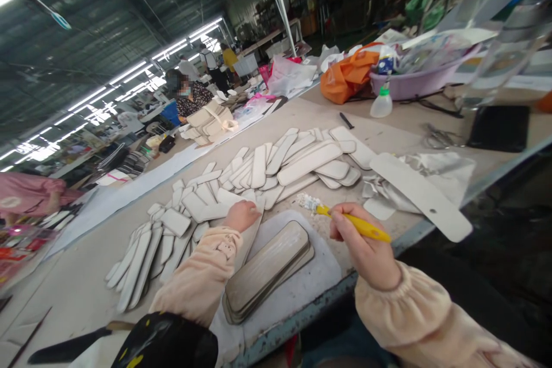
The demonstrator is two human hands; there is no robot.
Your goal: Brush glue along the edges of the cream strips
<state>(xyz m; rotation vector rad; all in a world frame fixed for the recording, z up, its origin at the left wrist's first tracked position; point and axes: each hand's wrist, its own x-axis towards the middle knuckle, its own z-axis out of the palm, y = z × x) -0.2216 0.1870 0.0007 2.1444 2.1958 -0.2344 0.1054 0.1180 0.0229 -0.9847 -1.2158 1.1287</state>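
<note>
My right hand (360, 244) is closed around the yellow handle of a brush (357, 224), whose bristles are caked white and point left over the table. My left hand (242, 215) is closed at the near edge of a pile of flat, round-ended pale strips (259, 165). Its fingertips are hidden, so I cannot make out what they grip. Between my hands and nearer to me, a neat stack of larger grey-brown strips (269, 267) rests at a slant on a white sheet (325, 250). Streaks mark the top strip.
A long pale strip with a hole (420, 195) lies on crumpled wrapping at the right. Behind are a squeeze bottle (382, 103), a purple basin (425, 77), an orange bag (347, 76) and a black flat object (499, 128). A dark-bladed tool (71, 348) lies lower left. Other people work farther off.
</note>
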